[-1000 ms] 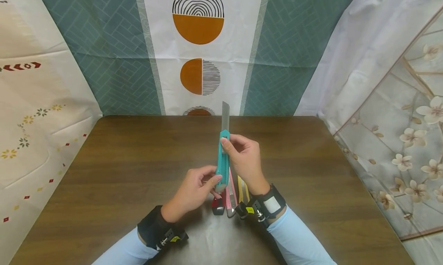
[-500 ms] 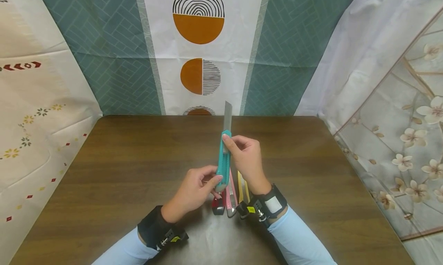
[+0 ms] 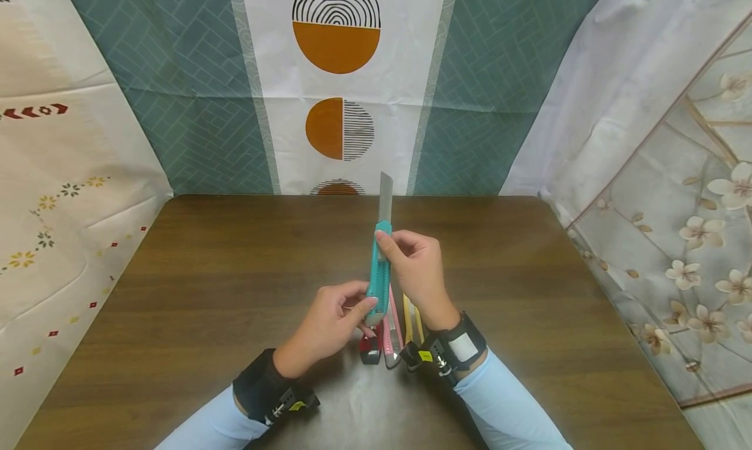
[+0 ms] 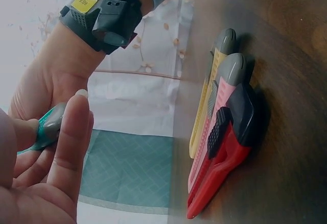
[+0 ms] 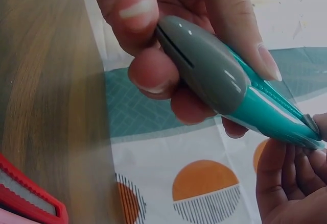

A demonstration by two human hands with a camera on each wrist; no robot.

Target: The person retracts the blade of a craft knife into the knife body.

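Observation:
Raised above the table in the head view is a teal utility knife (image 3: 380,277), its long blade (image 3: 385,197) extended and pointing away from me. My left hand (image 3: 335,319) pinches its grey butt end between thumb and fingers. Nearer the blade, my right hand (image 3: 420,273) grips the body, thumb lying on the slider area. Below the hands, three more utility knives lie side by side: a red and black one (image 4: 232,142), a pink one (image 4: 222,94) and a yellow one (image 4: 202,106). In the head view the hands and teal knife partly cover them.
The brown wooden table (image 3: 235,260) spreads out on both sides of the hands. Patterned cloths hang at its far edge (image 3: 194,130), its left and its right. Each wrist wears a black strap with a small camera (image 3: 288,401).
The teal knife's tip tilts slightly to the right compared with one second ago, and the right thumb sits slightly farther up its body. The left hand stays in place.

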